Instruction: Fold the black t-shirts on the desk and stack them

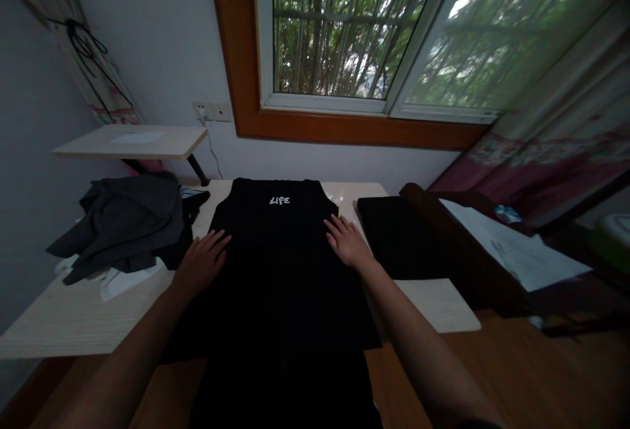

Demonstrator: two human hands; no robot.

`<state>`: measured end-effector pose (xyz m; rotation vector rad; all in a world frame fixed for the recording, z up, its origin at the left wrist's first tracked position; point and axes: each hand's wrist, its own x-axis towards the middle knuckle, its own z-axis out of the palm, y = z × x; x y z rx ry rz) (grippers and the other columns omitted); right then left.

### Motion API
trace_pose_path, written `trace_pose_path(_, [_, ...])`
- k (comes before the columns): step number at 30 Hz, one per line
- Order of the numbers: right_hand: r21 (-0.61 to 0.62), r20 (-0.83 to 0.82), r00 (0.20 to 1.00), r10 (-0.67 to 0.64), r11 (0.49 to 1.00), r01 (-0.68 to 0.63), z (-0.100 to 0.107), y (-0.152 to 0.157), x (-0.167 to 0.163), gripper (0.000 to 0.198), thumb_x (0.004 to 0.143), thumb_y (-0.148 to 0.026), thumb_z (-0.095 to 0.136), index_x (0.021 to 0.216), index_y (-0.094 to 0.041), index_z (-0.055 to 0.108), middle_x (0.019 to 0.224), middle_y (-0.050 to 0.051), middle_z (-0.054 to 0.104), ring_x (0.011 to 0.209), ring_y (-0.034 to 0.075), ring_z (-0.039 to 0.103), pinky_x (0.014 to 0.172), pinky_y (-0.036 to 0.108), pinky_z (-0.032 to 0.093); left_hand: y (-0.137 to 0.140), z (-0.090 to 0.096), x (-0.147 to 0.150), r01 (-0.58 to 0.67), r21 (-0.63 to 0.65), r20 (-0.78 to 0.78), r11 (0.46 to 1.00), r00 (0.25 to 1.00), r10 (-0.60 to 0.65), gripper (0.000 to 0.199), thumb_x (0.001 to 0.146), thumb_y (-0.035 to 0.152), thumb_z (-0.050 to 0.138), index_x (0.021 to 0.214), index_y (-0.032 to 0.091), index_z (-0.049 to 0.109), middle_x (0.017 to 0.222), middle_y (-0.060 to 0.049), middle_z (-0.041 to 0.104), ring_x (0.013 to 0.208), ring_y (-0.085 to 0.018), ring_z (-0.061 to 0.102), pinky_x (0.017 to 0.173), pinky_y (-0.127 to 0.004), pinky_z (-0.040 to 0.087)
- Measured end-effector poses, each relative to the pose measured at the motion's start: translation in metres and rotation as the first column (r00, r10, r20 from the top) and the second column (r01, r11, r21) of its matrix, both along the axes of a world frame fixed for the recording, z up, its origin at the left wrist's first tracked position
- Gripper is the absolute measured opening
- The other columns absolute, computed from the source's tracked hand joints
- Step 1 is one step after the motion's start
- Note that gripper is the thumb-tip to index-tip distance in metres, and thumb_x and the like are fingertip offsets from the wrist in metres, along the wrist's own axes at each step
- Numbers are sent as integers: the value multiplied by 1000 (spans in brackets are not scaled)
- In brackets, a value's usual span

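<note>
A black sleeveless shirt [283,265] lies spread over the table, its neck end toward the window and white lettering near the top. On its left edge my left hand [203,262] rests flat, fingers stretched out and apart. My right hand [347,240] lies on the opposite edge, just below the armhole, also with spread fingers. Neither hand grips the cloth. The lower hem reaches the table's front edge, where dark clothing below makes the border hard to see.
A heap of dark grey and white clothes [132,219] sits on the left of the table [63,317], below a raised shelf [132,140]. Folded black cloth [398,232] lies at the right. Beyond it stands a dark brown piece of furniture [482,258] with a white sheet [512,245] on top.
</note>
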<state>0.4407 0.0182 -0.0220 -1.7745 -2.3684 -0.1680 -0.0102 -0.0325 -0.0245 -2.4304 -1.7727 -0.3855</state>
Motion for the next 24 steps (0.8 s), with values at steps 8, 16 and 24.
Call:
trace_pose_path(8, [-15,-24,999,39,999,-39,0,-36,11,52,105,-45,37,154,-29,41,164,6,32,153,30,26,121,55,28,-19,0,-6,19,54,-31,998,999,-17,47,99,31,38,143,25,55,155,-7,49,145,-26,42,121,-53,29])
trace_pose_path(16, [98,-147,989,-11,995,25,0,-44,16,43,102,-34,43,140,-23,60,154,9,48,140,26,47,118,44,37,-27,0,-14,-27,134,63,991,998,18,44,96,32,43,134,20,62,143,-13,59,132,-30,55,115,-52,41])
trace_pose_path(24, [117,-237,970,-48,990,78,6,-46,17,41,97,-28,48,134,-21,65,123,11,64,114,26,56,104,40,46,-23,2,-19,25,118,184,993,982,-47,37,94,30,46,123,22,68,132,-10,65,123,-28,58,110,-48,44])
